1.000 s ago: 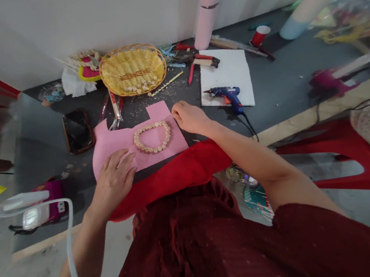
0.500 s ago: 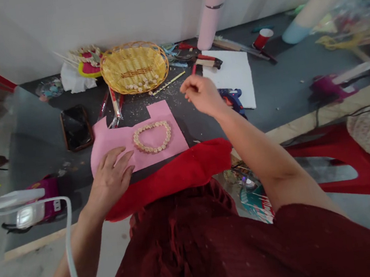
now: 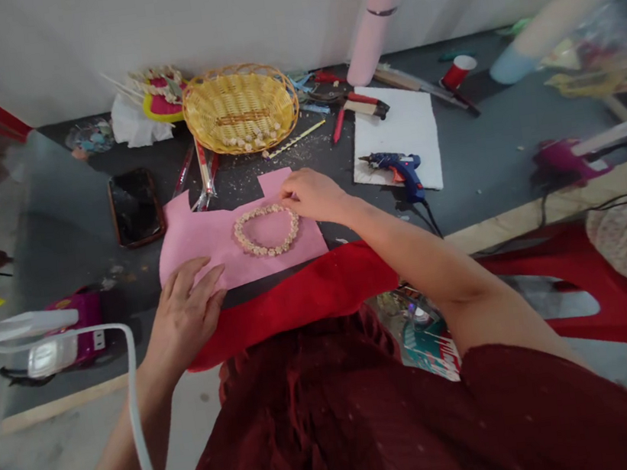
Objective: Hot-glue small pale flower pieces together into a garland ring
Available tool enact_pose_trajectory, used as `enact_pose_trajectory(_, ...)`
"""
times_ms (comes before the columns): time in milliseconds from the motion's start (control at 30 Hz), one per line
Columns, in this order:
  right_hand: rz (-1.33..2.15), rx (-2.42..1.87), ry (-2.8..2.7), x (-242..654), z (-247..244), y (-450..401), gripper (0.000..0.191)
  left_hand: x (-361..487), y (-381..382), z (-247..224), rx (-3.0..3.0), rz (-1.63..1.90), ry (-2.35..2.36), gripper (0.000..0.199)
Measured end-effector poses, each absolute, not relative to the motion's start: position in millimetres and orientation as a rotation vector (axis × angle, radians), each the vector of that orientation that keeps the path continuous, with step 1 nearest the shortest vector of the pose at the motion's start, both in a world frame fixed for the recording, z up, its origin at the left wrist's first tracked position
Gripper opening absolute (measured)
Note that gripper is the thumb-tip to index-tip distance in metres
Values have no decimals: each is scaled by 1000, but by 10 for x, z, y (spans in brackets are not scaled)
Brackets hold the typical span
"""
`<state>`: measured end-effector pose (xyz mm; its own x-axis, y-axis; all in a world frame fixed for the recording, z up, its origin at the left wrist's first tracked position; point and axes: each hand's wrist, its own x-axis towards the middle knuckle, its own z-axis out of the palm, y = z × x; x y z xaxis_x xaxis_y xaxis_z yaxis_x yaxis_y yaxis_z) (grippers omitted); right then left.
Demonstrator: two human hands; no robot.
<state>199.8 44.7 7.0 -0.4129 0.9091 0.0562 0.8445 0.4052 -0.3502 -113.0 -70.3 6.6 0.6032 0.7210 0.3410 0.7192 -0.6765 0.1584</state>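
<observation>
A ring of small pale flower-like pieces (image 3: 242,238) lies on a cut pink sheet (image 3: 198,235) in front of me. At the sheet's lower left edge, my left hand (image 3: 184,306) rests flat with its fingers spread, apart from the ring. My right hand (image 3: 311,195) is at the ring's upper right side, over the sheet. Its fingers are bent together in a pinch, and whatever lies between the fingertips is hidden. I cannot tell whether they touch the ring. Red cloth (image 3: 299,298) lies along the table edge below the sheet.
Behind the sheet stands a yellow wicker basket (image 3: 239,106) with small pale pieces. To its right are a pink flask (image 3: 373,34) and a blue glue gun (image 3: 406,169) on a white pad (image 3: 423,128). A phone (image 3: 135,207) and a purple power strip (image 3: 86,319) lie left.
My right hand has moved down and left, from above the table beside the glue gun to the ring's upper right side. My left hand stays on the pink sheet.
</observation>
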Motion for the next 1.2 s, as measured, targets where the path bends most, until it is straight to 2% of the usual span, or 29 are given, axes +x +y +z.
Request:
enact_pose_trajectory(267,293,-1680,-2007,2334,212,525,16,-1146,-709,44,2769,572,1283,35)
enact_pose_trajectory(500,125,-1517,-1578,2858,557,647,9,-1175,-682,22,2750,563,1278,37)
enact_pose_trajectory(667,303,-1401,-1610,2756,555,503,3,-1154,-657,-3,2736,606,1275,39)
enact_pose_trajectory(767,457,-1347,-1795,2528,520,302,13,-1132,-644,-37,2709,629,1286,37)
enact_pose_trajectory(867,428,-1323,-1827,2403,636,202,17,-1116,-643,-51,2674,642,1294,37)
enact_pose_trajectory(1033,191,-1186,-1626,2528,996,386,14,-1065,-651,-14,2669,645,1268,34)
enact_pose_trajectory(1200,310,-1023,-1395,2701,1263,490,19,-908,-578,62,2728,587,1187,32)
